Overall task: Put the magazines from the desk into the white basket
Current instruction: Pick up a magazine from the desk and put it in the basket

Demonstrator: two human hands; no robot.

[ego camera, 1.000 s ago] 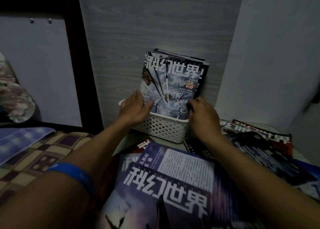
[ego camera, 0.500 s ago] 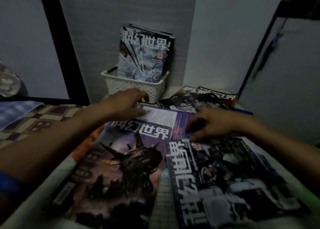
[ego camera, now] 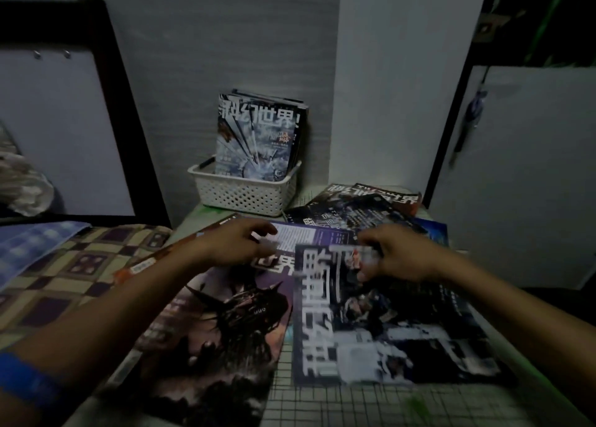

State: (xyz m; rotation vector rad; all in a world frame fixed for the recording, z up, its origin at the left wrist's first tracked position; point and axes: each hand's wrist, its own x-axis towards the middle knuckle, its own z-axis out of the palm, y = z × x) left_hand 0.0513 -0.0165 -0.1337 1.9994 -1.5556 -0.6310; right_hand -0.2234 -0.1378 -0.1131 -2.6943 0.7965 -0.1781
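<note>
Both hands are hovering low over the magazines spread across the desk point(ego camera: 338, 404). The left hand point(ego camera: 235, 246) is lying palm down with its fingers point(ego camera: 264, 230) loosely curled and, as far as the blur allows, grasping nothing; directly under and nearer than those fingers is lying the purple-cover magazine point(ego camera: 225, 313), flat and face up. The right hand point(ego camera: 403, 252) is curling its fingers point(ego camera: 367, 249) at the far edge of the dark-cover magazine point(ego camera: 380, 330); whether they are pinching that edge or only touching it cannot be told, since motion blur is smearing the contact. This magazine is lying flat just beside the purple one, overlapping its right margin. Beyond both sets of fingertips, against the wall, the white basket point(ego camera: 245, 194) is sitting on the desk with upright magazines point(ego camera: 258, 136) standing in it, leaning back. Beyond the right fingers and to their right, further loose magazines point(ego camera: 364, 204) are lying in an overlapping pile.
</note>
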